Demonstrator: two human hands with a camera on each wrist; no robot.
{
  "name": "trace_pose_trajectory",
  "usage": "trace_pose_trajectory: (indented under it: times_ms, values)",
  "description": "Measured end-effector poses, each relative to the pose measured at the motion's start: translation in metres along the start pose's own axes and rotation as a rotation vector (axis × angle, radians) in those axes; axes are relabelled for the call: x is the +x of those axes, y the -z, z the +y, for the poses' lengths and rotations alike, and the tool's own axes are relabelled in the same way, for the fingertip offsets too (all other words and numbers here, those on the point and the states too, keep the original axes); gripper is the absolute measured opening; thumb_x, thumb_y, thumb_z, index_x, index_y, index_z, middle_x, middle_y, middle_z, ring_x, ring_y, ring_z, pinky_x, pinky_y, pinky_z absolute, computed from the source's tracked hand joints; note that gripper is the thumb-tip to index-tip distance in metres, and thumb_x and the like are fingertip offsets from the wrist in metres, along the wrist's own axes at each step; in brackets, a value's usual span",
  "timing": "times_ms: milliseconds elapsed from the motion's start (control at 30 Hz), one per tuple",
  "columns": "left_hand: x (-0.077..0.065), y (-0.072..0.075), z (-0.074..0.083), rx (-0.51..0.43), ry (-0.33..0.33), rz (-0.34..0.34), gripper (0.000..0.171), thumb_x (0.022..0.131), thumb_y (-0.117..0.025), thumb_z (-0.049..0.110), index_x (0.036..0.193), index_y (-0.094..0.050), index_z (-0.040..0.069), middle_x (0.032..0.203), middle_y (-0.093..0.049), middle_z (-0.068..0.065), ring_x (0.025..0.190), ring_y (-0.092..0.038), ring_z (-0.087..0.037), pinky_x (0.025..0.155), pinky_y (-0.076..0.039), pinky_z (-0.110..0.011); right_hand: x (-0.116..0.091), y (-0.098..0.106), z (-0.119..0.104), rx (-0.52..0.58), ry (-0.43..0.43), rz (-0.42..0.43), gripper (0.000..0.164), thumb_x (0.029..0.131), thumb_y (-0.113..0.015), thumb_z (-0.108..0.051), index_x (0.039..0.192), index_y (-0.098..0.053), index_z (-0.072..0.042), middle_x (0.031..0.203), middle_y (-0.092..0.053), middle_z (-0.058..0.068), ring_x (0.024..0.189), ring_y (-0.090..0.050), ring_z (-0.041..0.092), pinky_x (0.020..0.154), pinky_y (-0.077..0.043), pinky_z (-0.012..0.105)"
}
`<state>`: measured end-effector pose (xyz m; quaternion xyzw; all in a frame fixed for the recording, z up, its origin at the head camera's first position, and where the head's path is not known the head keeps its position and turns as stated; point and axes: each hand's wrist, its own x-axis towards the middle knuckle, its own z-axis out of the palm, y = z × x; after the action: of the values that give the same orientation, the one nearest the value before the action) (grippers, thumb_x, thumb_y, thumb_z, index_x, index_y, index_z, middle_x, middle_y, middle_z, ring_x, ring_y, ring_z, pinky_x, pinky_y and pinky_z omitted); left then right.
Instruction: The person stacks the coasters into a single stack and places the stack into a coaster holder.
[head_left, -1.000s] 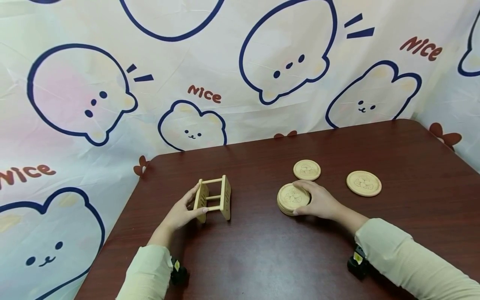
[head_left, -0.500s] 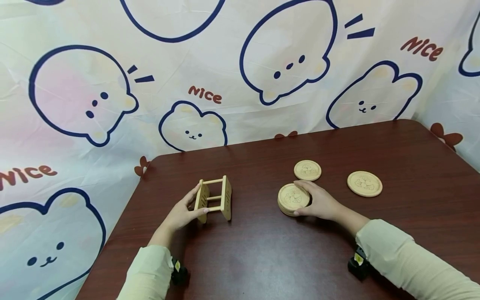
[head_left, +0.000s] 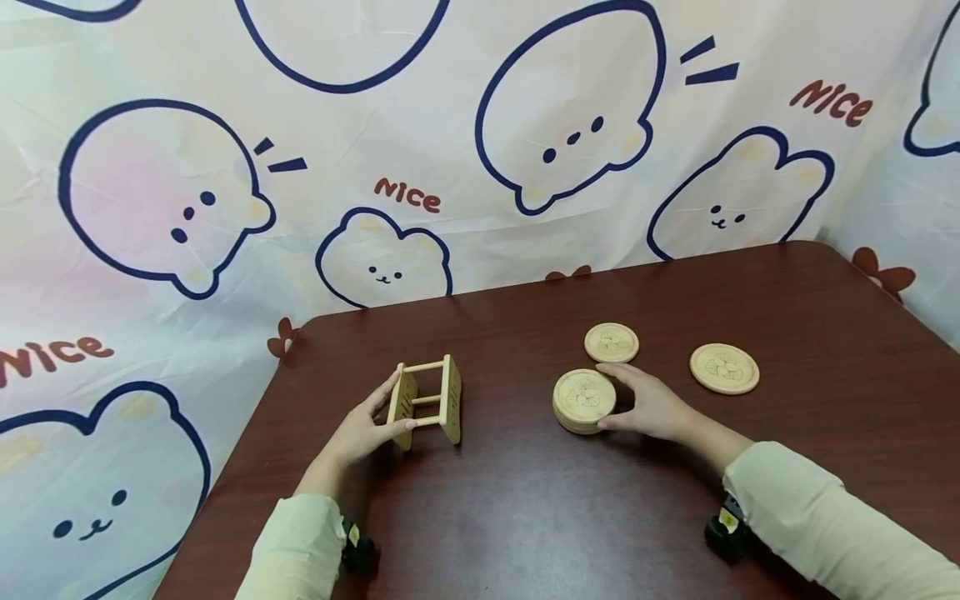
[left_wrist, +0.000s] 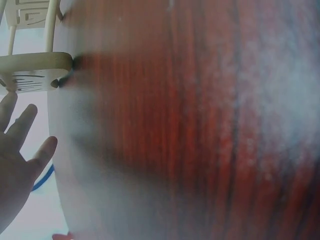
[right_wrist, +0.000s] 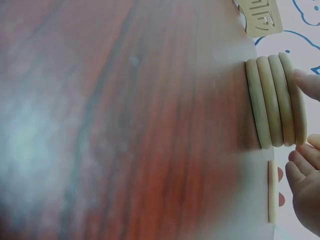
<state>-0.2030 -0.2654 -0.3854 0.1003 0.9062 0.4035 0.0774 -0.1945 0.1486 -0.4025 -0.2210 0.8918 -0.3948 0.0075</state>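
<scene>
A small pale wooden rack [head_left: 450, 400], two slotted side panels joined by thin rods, stands on the left of the dark table. My left hand [head_left: 356, 433] holds its left panel, thumb at the near side and fingers at the far side. In the left wrist view, several fingers [left_wrist: 19, 125] spread below the rack. To the right stands a stack of round wooden coasters [head_left: 585, 396], the top one with a carved leaf pattern. My right hand [head_left: 652, 406] is at the stack's right edge, thumb and forefinger apart. In the right wrist view, the top coaster [right_wrist: 294, 100] sits slightly askew.
One single coaster [head_left: 611, 342] lies just behind the stack, another single coaster [head_left: 724, 368] farther right. Both lie flat on the brown table [head_left: 487, 517]. A printed cloth [head_left: 465, 125] hangs behind the table's back edge. Dark wrist cameras sit under both sleeves.
My right hand has drawn slightly to the right, its fingertips sliding outward along the stack's edge. The stack, the rack and my left hand stay in place; the head view shifts slightly.
</scene>
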Motion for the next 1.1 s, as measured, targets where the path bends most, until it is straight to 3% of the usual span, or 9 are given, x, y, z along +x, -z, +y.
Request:
trace_pose_trajectory:
  times_ms: [500,1100]
  values:
    - [0.000,0.000,0.001,0.000,0.019,0.000,0.083,0.072,-0.067,0.038,0.138,-0.018,0.028,0.136,-0.026,-0.016,0.117,-0.035,-0.033,0.089,-0.033,-0.048,-0.016,0.015,0.012,0.024,-0.049,0.024,0.071,0.067,-0.074,-0.028,0.124,-0.042,0.000,0.124,-0.040,0.021,0.110,-0.039,0.040,0.088,-0.032,0.050]
    - [0.001,0.000,-0.002,0.004,0.013,-0.003,0.082,0.073,-0.067,0.039,0.138,-0.017,0.030,0.136,-0.027,-0.016,0.117,-0.035,-0.033,0.088,-0.033,-0.048,-0.032,0.043,0.023,0.019,-0.106,0.049,0.071,0.071,-0.071,-0.026,0.125,-0.038,0.006,0.123,-0.039,0.027,0.111,-0.035,0.043,0.087,-0.029,0.052]
